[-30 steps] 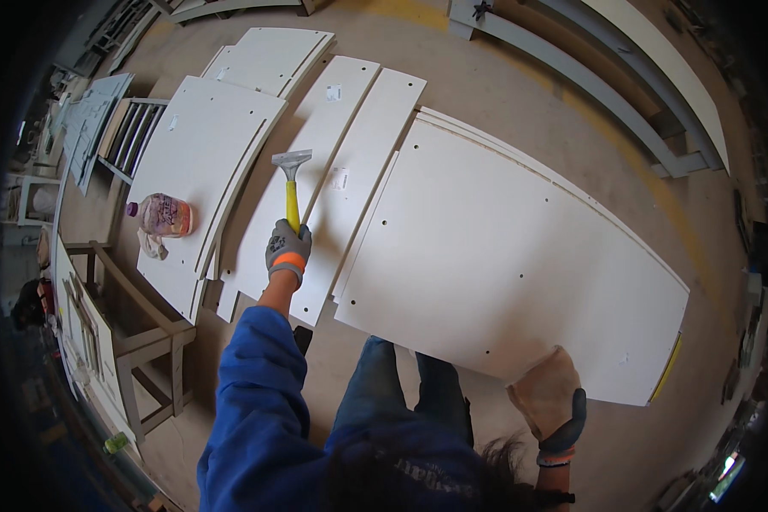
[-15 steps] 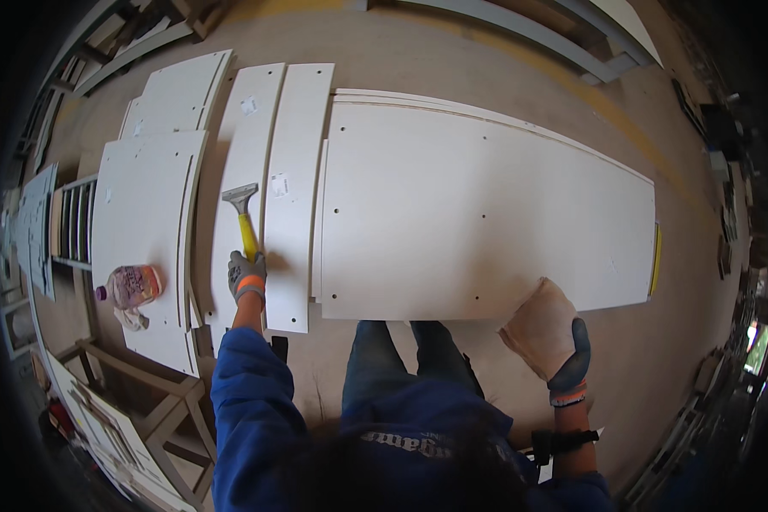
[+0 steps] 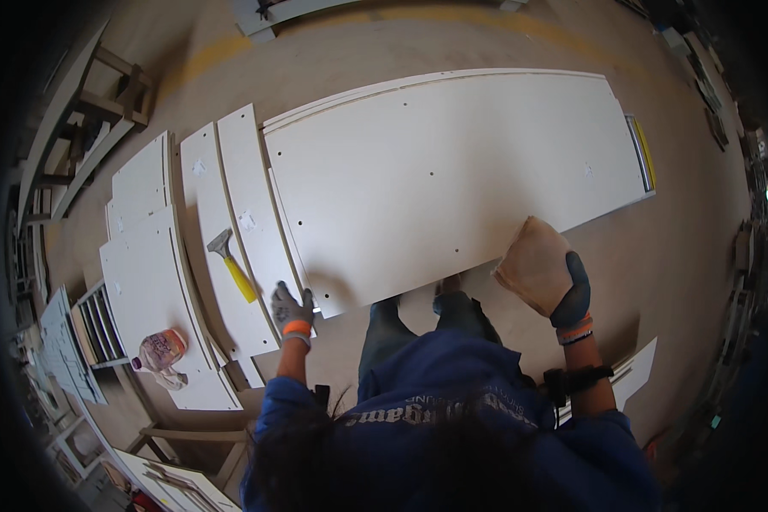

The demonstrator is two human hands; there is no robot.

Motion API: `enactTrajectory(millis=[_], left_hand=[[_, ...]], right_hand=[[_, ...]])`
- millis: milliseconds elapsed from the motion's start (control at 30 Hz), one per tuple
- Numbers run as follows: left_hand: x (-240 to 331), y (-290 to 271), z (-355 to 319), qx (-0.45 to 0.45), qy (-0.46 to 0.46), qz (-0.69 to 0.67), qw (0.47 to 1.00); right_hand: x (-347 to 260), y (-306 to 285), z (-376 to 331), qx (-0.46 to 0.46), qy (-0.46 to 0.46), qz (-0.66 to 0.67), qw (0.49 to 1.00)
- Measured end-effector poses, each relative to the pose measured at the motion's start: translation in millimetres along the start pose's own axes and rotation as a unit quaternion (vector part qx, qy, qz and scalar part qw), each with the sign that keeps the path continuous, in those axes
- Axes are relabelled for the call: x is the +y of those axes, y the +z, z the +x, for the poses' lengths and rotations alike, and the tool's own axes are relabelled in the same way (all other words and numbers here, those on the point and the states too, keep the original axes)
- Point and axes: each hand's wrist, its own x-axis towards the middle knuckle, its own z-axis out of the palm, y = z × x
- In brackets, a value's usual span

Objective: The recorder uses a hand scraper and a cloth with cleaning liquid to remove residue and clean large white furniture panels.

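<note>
My left hand (image 3: 293,307), in a grey glove with an orange cuff, is over the near end of a narrow white panel (image 3: 249,175). Nothing is in it, and its fingers are apart. On the neighbouring narrow panel (image 3: 200,188) lies a scraper (image 3: 240,278) with a yellow handle and a wide metal head, apart from the hand. My right hand (image 3: 574,292), in a dark blue glove, grips a folded tan cloth (image 3: 533,266) by its right side. The cloth is held near the front edge of a large white panel (image 3: 452,162) with several small holes.
More white panels (image 3: 145,264) are stacked at the left. A bottle (image 3: 162,348) with a purple cap and orange-pink contents lies on them, beside a crumpled whitish rag (image 3: 176,379). Wooden frames (image 3: 102,107) stand at the far left. Yellow-edged metal (image 3: 644,154) borders the large panel's right end.
My left hand has let go of the scraper, which now lies on the panel, and moved right. The right hand still holds the cloth. The whole view has turned and shifted.
</note>
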Motion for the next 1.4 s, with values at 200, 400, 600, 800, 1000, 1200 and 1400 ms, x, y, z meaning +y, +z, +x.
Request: enactTrajectory(millis=[200,400,600,800,1000,1200,1400], left_hand=[[42,73,-75,-0.294,-0.06,-0.021,0.954],[81,161,-127,-0.403,-0.146,0.005,0.904],[177,189,-108,-0.383,-0.117,-0.098,0.911],[310,132,-75,-0.31,0.067,0.024,0.948],[340,142,-3,-0.258,0.123,0.091,0.954],[422,124,9,-0.172,0.169,0.109,0.964],[548,161,80,-0.025,0.351,0.119,0.929]], right_hand=[[-44,-30,-4,0.048,-0.036,-0.027,0.998],[-132,-114,-49,0.052,-0.091,-0.043,0.994],[-183,-211,-90,0.075,-0.091,0.042,0.992],[-178,-243,-76,0.063,-0.029,-0.008,0.998],[-168,-273,-17,0.198,0.073,-0.034,0.977],[-198,-276,58,0.284,0.061,-0.351,0.89],[-245,-341,160,0.393,0.12,-0.293,0.863]])
